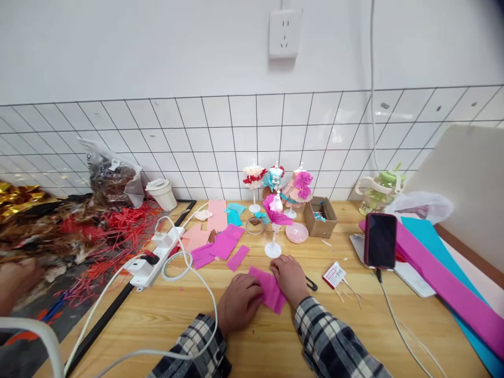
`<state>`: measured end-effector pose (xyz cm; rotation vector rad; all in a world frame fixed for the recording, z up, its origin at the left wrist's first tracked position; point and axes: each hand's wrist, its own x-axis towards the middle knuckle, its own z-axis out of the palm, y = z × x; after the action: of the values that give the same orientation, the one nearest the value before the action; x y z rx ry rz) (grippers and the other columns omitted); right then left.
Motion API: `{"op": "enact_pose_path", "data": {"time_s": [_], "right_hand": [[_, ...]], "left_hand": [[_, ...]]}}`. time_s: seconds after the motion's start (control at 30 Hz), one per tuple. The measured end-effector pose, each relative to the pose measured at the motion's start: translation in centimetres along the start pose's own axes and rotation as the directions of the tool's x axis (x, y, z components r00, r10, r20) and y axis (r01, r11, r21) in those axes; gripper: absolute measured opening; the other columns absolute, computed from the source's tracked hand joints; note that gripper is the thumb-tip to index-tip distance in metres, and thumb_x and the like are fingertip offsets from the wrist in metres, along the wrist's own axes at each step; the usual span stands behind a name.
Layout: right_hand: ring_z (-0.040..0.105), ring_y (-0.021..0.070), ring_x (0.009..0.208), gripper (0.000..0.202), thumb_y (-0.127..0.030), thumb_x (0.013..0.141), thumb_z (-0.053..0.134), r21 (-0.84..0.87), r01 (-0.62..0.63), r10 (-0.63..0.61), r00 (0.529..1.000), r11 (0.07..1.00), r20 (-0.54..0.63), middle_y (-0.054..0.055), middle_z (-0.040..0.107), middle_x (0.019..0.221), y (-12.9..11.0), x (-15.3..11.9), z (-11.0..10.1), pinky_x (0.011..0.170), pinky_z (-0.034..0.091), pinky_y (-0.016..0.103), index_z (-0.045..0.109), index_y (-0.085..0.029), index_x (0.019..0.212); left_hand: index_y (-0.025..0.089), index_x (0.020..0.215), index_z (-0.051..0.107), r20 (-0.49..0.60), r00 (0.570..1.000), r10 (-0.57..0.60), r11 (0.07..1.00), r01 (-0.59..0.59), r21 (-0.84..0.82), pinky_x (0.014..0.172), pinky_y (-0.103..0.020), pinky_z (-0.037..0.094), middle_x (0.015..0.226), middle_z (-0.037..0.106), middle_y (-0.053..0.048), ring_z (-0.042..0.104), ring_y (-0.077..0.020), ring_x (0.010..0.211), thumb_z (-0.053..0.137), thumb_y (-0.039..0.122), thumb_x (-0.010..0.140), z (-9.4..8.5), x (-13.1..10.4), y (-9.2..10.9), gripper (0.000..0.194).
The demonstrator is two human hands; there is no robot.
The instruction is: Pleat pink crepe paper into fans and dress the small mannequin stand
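Note:
A piece of magenta crepe paper (271, 292) lies on the wooden table between my two hands. My left hand (240, 303) is on its left edge with the fingers curled and pressed together. On the upper right edge rests my right hand (290, 278), its fingers bent and closed against the paper. Just beyond stands a small white dress form (273, 249) with magenta paper around it. Behind it are three more forms in cream and red (254, 177), turquoise (274, 179) and peach with magenta (300, 188). Magenta cut pieces (227, 241) lie to the left.
A power strip (147, 269) with white cables is at left, beside red strands (114, 252) and another person's hand (19, 281). A pink dish (296, 233), cardboard box (321, 223), black clip (311, 284), phone (380, 241) and long paper strips (444, 273) are on the right.

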<state>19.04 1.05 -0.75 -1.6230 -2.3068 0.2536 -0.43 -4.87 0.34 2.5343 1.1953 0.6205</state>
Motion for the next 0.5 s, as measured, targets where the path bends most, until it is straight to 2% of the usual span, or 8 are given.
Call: {"op": "enact_pose_path", "data": {"time_s": [0.1, 0.2, 0.27, 0.33, 0.4, 0.43, 0.47, 0.5], "right_hand": [[0.055, 0.0228, 0.092, 0.018, -0.02, 0.094, 0.047, -0.093, -0.006, 0.006, 1.0, 0.996, 0.0, 0.009, 0.065, 0.095, -0.8, -0.2, 0.7, 0.081, 0.036, 0.033, 0.065, -0.018, 0.093], [0.056, 0.0243, 0.092, 0.019, -0.016, 0.094, 0.043, -0.155, -0.062, 0.051, 0.996, 0.986, -0.071, 0.011, 0.064, 0.094, -1.6, -1.1, -0.4, 0.079, 0.036, 0.035, 0.062, -0.016, 0.094], [0.058, 0.023, 0.087, 0.022, -0.017, 0.095, 0.04, -0.126, -0.12, 0.107, 0.989, 0.985, -0.101, 0.01, 0.064, 0.089, -1.7, -1.8, -2.5, 0.077, 0.037, 0.034, 0.061, -0.016, 0.089], [0.06, 0.0204, 0.077, 0.029, -0.021, 0.097, 0.036, -0.046, -0.164, 0.162, 0.986, 0.985, -0.042, 0.008, 0.065, 0.08, -1.3, -2.8, -5.8, 0.07, 0.039, 0.031, 0.061, -0.017, 0.081], [0.06, 0.0186, 0.066, 0.046, -0.035, 0.1, 0.028, 0.097, -0.217, 0.214, 0.976, 0.971, 0.045, 0.005, 0.063, 0.068, -0.4, -4.5, -9.6, 0.061, 0.04, 0.029, 0.059, -0.019, 0.071], [0.06, 0.0176, 0.063, 0.051, -0.041, 0.1, 0.027, 0.203, -0.129, 0.099, 0.983, 0.971, 0.154, 0.004, 0.062, 0.064, 0.2, -5.6, -11.5, 0.059, 0.041, 0.028, 0.059, -0.02, 0.067], [0.061, 0.0165, 0.064, 0.05, -0.043, 0.1, 0.028, 0.348, 0.018, -0.115, 0.959, 0.937, 0.258, 0.003, 0.063, 0.067, 0.8, -7.0, -13.2, 0.06, 0.044, 0.027, 0.061, -0.021, 0.069], [0.064, 0.0165, 0.072, 0.042, -0.044, 0.099, 0.034, 0.465, 0.156, -0.315, 0.905, 0.871, 0.287, 0.003, 0.065, 0.075, 1.4, -8.6, -14.6, 0.063, 0.047, 0.027, 0.065, -0.023, 0.079]], "left_hand": [[0.022, 0.099, 0.065, -0.021, 1.0, -0.017, 1.0, 0.017, -0.003, 0.087, -0.039, 0.043, 0.1, 0.065, -0.007, 0.057, -0.0218, 0.095, 0.056, 0.02, 0.083, 0.3, -0.3, -0.1, 0.018], [0.022, 0.098, 0.065, -0.021, 0.999, -0.031, 1.0, 0.031, -0.004, 0.086, -0.039, 0.043, 0.1, 0.066, -0.006, 0.057, -0.0215, 0.095, 0.056, 0.019, 0.083, 0.2, -0.3, 0.0, 0.018], [0.023, 0.097, 0.065, -0.022, 0.999, -0.04, 0.999, 0.04, -0.007, 0.086, -0.038, 0.044, 0.099, 0.066, -0.006, 0.057, -0.0212, 0.095, 0.056, 0.019, 0.083, 0.0, -0.3, 0.2, 0.017], [0.023, 0.096, 0.065, -0.027, 0.998, -0.05, 0.999, 0.049, -0.014, 0.086, -0.038, 0.044, 0.099, 0.065, -0.006, 0.057, -0.0209, 0.095, 0.056, 0.018, 0.083, -0.1, -0.3, 0.3, 0.017], [0.023, 0.097, 0.064, -0.037, 0.998, -0.057, 0.998, 0.056, -0.02, 0.087, -0.038, 0.044, 0.1, 0.065, -0.005, 0.057, -0.0209, 0.096, 0.054, 0.018, 0.084, -0.1, -0.4, 0.2, 0.017], [0.023, 0.097, 0.064, -0.042, 0.997, -0.058, 0.998, 0.057, -0.022, 0.087, -0.038, 0.045, 0.1, 0.065, -0.006, 0.057, -0.0209, 0.096, 0.054, 0.018, 0.085, -0.1, -0.4, 0.2, 0.017], [0.024, 0.098, 0.064, -0.05, 0.997, -0.058, 0.998, 0.057, -0.022, 0.087, -0.039, 0.045, 0.101, 0.065, -0.006, 0.057, -0.0211, 0.097, 0.053, 0.017, 0.085, 0.0, -0.5, 0.1, 0.018], [0.024, 0.099, 0.064, -0.058, 0.997, -0.057, 0.998, 0.056, -0.023, 0.088, -0.039, 0.045, 0.101, 0.065, -0.006, 0.057, -0.0214, 0.097, 0.054, 0.017, 0.085, 0.1, -0.6, 0.1, 0.018]]}}
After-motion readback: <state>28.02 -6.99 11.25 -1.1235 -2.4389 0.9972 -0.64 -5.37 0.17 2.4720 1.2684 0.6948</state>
